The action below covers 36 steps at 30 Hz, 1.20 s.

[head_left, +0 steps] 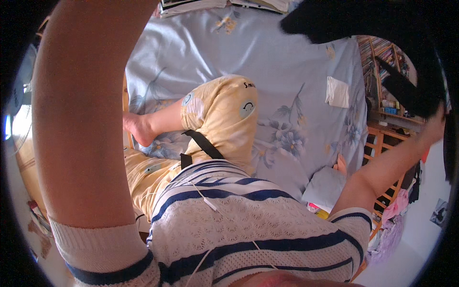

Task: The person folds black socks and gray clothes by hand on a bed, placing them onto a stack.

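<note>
My left arm [86, 119] is raised and runs up past the top edge, so my left hand is out of sight. My right arm [382, 162] stretches out to the upper right. Around its wrist, a large black soft-looking thing [382, 21] with a dark strap-like piece [401, 86] covers the rim of the view. My right hand [436, 123] shows only in part beside this black thing; its fingers are hidden, and whether it holds it I cannot tell. A thin white cable [205, 201] with a small white piece lies across my striped knit top [229, 215].
I sit cross-legged in yellow trousers [229, 119] on a bed with a blue-grey flowered sheet [287, 62]. A folded white cloth [337, 92] lies at the right. Stacked books or papers [191, 6] are at the far edge. Shelves [382, 62] and wooden rails [377, 143] stand right.
</note>
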Tool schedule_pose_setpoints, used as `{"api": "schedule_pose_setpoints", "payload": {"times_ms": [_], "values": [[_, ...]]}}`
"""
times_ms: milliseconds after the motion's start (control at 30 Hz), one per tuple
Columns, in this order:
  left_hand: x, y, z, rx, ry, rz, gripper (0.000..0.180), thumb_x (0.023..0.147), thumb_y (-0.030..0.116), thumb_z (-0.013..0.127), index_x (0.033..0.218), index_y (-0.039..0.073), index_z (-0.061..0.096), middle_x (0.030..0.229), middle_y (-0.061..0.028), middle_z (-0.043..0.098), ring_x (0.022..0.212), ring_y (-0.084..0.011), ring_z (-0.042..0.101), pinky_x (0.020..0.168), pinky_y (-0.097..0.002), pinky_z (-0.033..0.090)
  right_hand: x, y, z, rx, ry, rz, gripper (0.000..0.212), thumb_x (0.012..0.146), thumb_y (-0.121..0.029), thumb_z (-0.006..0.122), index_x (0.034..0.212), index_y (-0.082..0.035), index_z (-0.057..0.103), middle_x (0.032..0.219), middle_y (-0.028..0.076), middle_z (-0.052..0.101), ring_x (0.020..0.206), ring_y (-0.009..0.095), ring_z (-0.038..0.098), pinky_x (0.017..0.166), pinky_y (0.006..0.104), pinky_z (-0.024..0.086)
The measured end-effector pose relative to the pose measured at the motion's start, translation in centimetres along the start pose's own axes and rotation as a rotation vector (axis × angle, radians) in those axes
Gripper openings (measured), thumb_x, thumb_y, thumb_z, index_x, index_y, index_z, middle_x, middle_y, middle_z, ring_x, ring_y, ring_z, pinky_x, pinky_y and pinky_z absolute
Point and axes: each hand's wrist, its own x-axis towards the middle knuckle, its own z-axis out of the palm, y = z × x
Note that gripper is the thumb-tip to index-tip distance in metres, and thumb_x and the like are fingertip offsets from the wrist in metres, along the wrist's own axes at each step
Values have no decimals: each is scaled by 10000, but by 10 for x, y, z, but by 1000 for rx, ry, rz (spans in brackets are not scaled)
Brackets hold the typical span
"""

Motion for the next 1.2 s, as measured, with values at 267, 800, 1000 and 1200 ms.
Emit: {"api": "schedule_pose_setpoints", "payload": {"times_ms": [267, 800, 1000, 1200], "values": [[-18, -50, 121, -39, -133, 322, 259, 755, 56, 523, 970, 108, 658, 951, -131, 582, 913, -294, 577, 810, -390, 476, -155, 73, 29, 37, -615, 32, 242, 783, -54, 633, 1023, -52, 603, 985, 58, 594, 952, 169, 538, 868, 293, 415], [-323, -117, 181, -111, -700, -295, 328, 661, 64, 689, 972, 65, 585, 1168, -163, 458, 1183, -344, 398, 975, -408, 374, -434, 86, 86, -116, -1490, 79, 280, 712, -132, 609, 983, -65, 599, 1008, 135, 607, 985, 312, 545, 795, 371, 431], [-313, -108, 181, -6, -700, -335, 323, 654, 141, 710, 946, 56, 597, 1151, -152, 470, 1118, -333, 434, 932, -405, 401, -296, 98, 157, 129, -1690, 600, 393, 852, -273, 595, 1115, 15, 556, 999, 72, 621, 952, 151, 554, 851, 290, 427], [-319, -119, 187, -72, -601, -500, 243, 686, 183, 658, 857, 10, 648, 1055, -153, 538, 1089, -310, 459, 909, -374, 409, -201, 58, 312, -110, -1812, -123, 390, 844, -380, 571, 1063, -58, 596, 986, 89, 631, 940, 214, 574, 822, 323, 434]]}}
